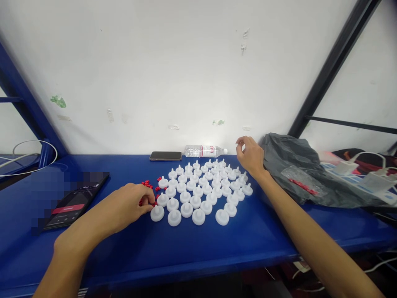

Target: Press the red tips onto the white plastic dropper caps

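Many white plastic caps (197, 202), round with a thin nozzle pointing up, stand in a loose group on the blue table (192, 252). Small red pieces (157, 188) lie scattered along the group's left edge. Among them, my left hand (133, 203) has thumb and forefinger bent together in a pinch, right beside the front-left white cap (157, 213). Whatever sits between those fingertips is too small to make out. My right hand (250, 155) hovers past the far right of the caps, its fingers loosely curved and apart, with nothing visible in them.
Against the wall are a dark phone (165, 156) and a clear bottle (204, 151) on its side. Another phone (72, 205) with a lit screen lies left. A grey plastic bag (281, 155), a clear bag of red pieces (304, 182) and a power strip (376, 186) occupy the right.
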### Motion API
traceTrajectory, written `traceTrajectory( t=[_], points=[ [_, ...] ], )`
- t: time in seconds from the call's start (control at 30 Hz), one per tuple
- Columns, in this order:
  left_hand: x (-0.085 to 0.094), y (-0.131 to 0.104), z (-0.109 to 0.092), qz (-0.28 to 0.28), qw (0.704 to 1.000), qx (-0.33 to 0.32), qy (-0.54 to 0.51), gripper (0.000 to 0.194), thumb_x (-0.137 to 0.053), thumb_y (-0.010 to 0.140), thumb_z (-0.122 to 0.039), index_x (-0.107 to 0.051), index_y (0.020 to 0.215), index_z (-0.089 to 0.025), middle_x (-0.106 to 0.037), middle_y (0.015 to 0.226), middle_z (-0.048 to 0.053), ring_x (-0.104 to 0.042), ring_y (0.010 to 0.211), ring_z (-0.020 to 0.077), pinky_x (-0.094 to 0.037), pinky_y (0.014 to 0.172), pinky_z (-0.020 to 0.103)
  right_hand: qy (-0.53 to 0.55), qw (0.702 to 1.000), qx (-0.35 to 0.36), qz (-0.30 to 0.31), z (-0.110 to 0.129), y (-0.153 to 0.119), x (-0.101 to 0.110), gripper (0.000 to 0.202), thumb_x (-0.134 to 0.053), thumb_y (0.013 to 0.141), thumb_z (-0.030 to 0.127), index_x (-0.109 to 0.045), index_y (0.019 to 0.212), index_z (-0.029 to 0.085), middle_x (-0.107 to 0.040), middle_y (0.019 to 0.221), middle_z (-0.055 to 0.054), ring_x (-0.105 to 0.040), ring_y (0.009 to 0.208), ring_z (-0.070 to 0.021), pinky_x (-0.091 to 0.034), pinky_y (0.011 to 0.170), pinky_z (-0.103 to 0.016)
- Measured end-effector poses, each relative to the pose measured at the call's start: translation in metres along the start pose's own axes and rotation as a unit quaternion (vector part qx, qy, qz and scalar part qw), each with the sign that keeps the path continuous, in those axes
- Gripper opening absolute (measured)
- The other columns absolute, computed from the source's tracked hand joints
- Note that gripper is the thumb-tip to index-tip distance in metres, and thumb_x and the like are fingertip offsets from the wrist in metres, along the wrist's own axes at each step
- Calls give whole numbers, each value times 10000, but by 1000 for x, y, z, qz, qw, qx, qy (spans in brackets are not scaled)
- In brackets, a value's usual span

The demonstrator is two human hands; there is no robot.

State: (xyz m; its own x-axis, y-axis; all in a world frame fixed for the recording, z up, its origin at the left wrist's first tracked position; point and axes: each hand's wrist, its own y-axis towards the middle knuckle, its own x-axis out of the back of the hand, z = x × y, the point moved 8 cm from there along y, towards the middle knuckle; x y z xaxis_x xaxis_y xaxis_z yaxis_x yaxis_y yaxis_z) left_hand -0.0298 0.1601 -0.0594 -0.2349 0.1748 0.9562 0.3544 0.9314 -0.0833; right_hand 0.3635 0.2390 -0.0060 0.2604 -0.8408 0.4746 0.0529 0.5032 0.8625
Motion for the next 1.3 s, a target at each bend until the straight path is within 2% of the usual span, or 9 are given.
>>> traceTrajectory(
  t=[0.27,0.37,0.43,0.57,0.7,0.83,0.97,1.17,1.3],
  points=[
    [3,-2,-1,-21,1000,-16,8,234,-544,892,-376,-746,848,-268,-744,792,17,-653,701,213,-407,624,314,-2,999,-23,34,6,6,3,206,-468,950,173,-661,1012,204,-706,982,-82,-592,718,-205,-321,626,-322],
    [20,-7,-3,-65,998,-21,-2,235,-566,874,-415,-738,855,-256,-739,766,8,-638,662,204,-408,607,303,7,996,-26,83,12,18,25,234,-481,945,184,-686,1057,196,-733,1027,-88,-624,732,-203,-370,660,-316],
    [35,-12,-1,-111,994,-12,-12,256,-592,858,-459,-746,883,-257,-738,754,2,-632,641,200,-418,602,296,26,989,-24,144,20,18,49,209,-542,932,220,-711,1054,215,-752,908,-43,-632,654,-184,-408,660,-306],
    [60,-26,9,-186,982,32,-10,323,-631,815,-550,-753,905,-265,-668,614,-26,-570,531,175,-396,531,276,145,924,-83,342,47,-26,85,313,-569,1007,454,-705,1208,257,-769,880,-5,-687,653,-176,-479,668,-296],
    [63,-33,7,-186,982,25,-28,356,-635,811,-554,-766,947,-253,-656,578,-56,-511,467,127,-370,485,235,185,833,-43,520,92,-83,93,327,-617,1002,480,-727,1253,301,-765,822,25,-710,748,-184,-495,702,-284],
    [64,-36,-6,-206,978,-5,-33,337,-647,817,-522,-778,946,-240,-658,584,-63,-512,466,107,-358,482,210,166,837,-14,521,114,-90,92,200,-701,963,396,-793,1123,318,-787,875,35,-714,802,-180,-470,743,-282],
    [57,-31,-24,-187,980,-54,-52,288,-662,840,-510,-787,906,-259,-712,637,-36,-579,498,137,-428,503,225,141,836,11,530,127,-95,86,119,-748,922,305,-818,1017,308,-802,897,37,-714,822,-188,-439,721,-284],
    [46,-27,-47,-191,974,-108,-49,223,-610,905,-407,-766,899,-249,-725,677,-43,-606,551,122,-453,558,204,149,839,30,522,142,-101,80,19,-770,907,268,-775,895,281,-776,892,34,-684,784,-179,-408,675,-275],
    [41,-28,-59,-175,974,-125,-75,167,-619,906,-345,-757,883,-254,-727,679,-32,-606,555,127,-451,560,219,169,853,42,492,149,-93,89,39,-680,952,253,-710,934,270,-760,1004,26,-682,823,-177,-442,726,-285]
  ],
)
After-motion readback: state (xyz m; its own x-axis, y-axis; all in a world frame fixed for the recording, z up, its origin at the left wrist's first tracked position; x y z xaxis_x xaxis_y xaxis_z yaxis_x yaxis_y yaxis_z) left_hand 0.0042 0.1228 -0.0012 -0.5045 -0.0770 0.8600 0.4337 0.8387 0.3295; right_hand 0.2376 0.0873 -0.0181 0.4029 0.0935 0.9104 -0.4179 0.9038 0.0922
